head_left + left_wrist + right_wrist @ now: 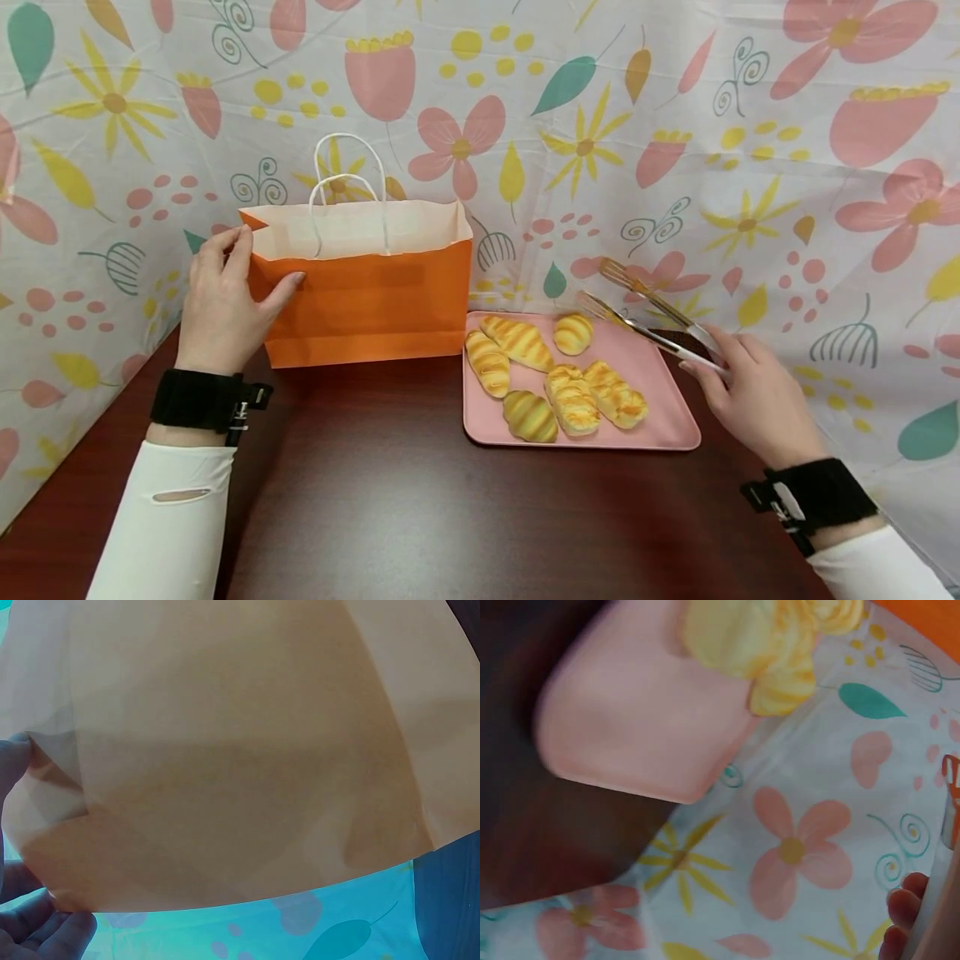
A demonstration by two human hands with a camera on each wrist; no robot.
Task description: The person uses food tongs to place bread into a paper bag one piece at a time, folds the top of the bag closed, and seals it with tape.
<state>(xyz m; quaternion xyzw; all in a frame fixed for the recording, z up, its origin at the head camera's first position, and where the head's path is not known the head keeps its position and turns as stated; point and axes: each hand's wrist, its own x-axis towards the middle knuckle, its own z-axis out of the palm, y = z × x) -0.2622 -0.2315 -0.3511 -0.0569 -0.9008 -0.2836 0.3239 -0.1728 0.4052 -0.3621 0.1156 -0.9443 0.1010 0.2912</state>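
Note:
An orange paper bag (367, 304) with white twisted handles stands upright at the back left, its top open. My left hand (221, 300) holds its left side, thumb across the front and fingers at the upper left edge. Close up in the left wrist view, the bag's side panel (225, 787) fills most of the picture. Metal serving tongs (660, 312) are gripped in my right hand (757, 396), their arms apart with nothing between the tips. Those tips hover over the back right of a pink tray (667, 425). Several bread rolls (573, 400) lie on this tray.
A dark brown wooden table (397, 483) carries the bag and the tray. Right behind them hangs a white curtain (570, 50) printed with flowers and leaves. The tray's left edge sits close to the bag's lower right corner.

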